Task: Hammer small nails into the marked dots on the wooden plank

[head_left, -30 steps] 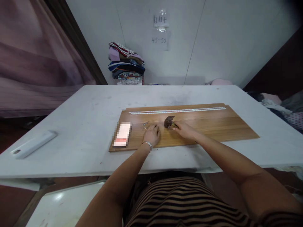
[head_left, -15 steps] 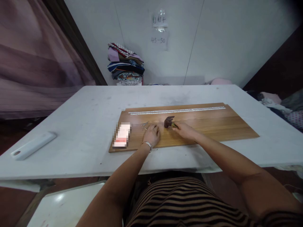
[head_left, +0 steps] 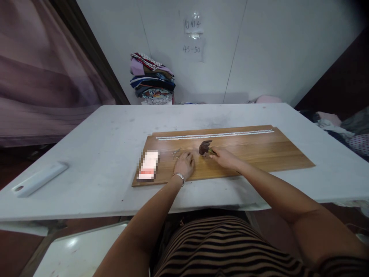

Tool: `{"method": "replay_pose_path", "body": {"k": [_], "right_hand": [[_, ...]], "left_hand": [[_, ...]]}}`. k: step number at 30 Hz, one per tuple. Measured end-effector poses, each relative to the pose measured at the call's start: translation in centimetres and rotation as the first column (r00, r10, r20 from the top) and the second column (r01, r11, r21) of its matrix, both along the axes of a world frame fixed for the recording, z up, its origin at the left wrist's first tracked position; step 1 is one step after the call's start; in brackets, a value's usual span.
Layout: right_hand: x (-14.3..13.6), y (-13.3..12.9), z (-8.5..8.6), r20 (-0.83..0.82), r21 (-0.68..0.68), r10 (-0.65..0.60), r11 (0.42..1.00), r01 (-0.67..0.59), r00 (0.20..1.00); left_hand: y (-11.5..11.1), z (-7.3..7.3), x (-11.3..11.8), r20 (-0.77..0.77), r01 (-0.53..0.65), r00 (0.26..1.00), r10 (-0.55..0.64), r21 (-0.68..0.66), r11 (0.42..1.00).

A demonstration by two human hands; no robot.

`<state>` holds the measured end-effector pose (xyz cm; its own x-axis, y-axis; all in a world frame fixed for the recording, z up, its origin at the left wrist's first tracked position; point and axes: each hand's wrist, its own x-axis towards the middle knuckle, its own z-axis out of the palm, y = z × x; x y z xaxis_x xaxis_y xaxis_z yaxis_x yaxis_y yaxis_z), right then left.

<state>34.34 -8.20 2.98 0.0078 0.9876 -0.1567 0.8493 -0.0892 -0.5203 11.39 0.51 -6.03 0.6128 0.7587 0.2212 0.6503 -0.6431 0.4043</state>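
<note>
A wooden board (head_left: 248,154) lies on the white table. My right hand (head_left: 225,158) is wrapped round the handle of a claw hammer (head_left: 204,148), whose dark head is over the middle of the board. Left of the hammer, my left hand (head_left: 184,164) rests low on the board with its fingers curled; whether anything is between them is too small to tell. Several nails (head_left: 176,152) lie just beyond that hand. Two thin white strips (head_left: 215,135) run along the board's far side. A pixelated phone-like object (head_left: 148,165) lies at the board's left end.
The white table (head_left: 95,154) carries a white plastic object with a hole (head_left: 42,180) at the left. Folded cloths (head_left: 152,79) are stacked beyond the far edge. More cloth (head_left: 331,123) lies to the right, and a pale stool-like surface (head_left: 80,250) is below the near edge.
The hammer head has risen very slightly and tilted in my right hand. My left hand stays in the same place on the board. The whole view has shifted a little.
</note>
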Motion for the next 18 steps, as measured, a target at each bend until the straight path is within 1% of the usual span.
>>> {"method": "replay_pose_path", "body": {"k": [3, 6, 9, 13, 18], "right_hand": [[-0.26, -0.06, -0.22, -0.020, -0.011, 0.007, 1.000, -0.007, 1.000], [-0.37, -0.12, -0.50, -0.011, -0.034, -0.012, 0.999, 0.011, 1.000], [-0.30, -0.13, -0.57, -0.001, -0.034, -0.014, 0.999, 0.014, 1.000], [-0.15, -0.08, -0.19, 0.002, -0.013, -0.005, 1.000, 0.005, 1.000], [-0.04, -0.01, 0.28, 0.012, -0.021, -0.017, 1.000, 0.018, 1.000]], "left_hand": [[-0.01, -0.06, 0.02, 0.013, -0.001, 1.000, 0.001, -0.001, 1.000], [0.01, -0.12, 0.01, 0.024, 0.002, 1.000, -0.002, 0.001, 1.000], [0.01, -0.05, 0.01, 0.006, 0.004, 1.000, -0.004, -0.008, 1.000], [0.00, 0.06, 0.01, -0.011, 0.010, 1.000, -0.010, -0.010, 1.000], [0.01, -0.05, 0.02, -0.005, 0.001, 1.000, -0.001, 0.001, 1.000]]}}
